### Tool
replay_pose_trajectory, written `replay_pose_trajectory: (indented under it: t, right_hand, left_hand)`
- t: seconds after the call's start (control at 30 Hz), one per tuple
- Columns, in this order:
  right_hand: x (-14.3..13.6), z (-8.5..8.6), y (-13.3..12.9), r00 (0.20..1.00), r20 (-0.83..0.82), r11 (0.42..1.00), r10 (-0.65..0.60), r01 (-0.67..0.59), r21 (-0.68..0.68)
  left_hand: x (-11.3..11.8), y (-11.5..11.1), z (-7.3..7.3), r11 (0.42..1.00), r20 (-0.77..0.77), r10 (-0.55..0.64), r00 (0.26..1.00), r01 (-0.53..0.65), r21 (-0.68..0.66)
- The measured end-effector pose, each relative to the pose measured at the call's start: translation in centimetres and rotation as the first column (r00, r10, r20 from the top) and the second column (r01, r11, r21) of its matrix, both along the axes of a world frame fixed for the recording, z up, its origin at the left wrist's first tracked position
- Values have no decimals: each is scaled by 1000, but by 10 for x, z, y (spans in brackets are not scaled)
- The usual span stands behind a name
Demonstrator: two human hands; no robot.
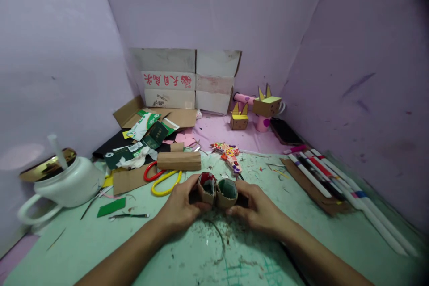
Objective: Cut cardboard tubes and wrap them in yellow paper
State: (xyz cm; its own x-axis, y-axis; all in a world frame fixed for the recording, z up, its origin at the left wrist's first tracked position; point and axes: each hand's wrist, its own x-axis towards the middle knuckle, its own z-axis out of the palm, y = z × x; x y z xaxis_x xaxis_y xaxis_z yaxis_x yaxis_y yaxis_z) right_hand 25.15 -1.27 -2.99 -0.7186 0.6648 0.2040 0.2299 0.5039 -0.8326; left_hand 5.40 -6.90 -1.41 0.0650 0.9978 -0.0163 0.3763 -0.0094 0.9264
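Two short brown cardboard tubes stand side by side at the front middle of the green tabletop, their ragged open ends facing up. My left hand is closed round the left cardboard tube, which shows red inside. Round the right cardboard tube, with a greenish inside, my right hand is closed. The tubes touch or nearly touch. Just beyond them lies a glue gun covered in a colourful pattern. Scissors with a red and a yellow handle lie left of my left hand, partly under a folded cardboard strip.
Several markers lie on cardboard at right, near a dark phone. A white cup with a straw stands at left, beside scrap packaging. Behind are two cardboard animal heads and an opened white carton.
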Motion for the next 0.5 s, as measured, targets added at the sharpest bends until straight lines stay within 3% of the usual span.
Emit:
replay_pose_trajectory:
  t: [0.5]
  right_hand:
    - [-4, -5, -1, 995, -100, 978, 2, -23, -206]
  left_hand:
    - [-2, -1, -7, 999, 36, -21, 999, 20, 28]
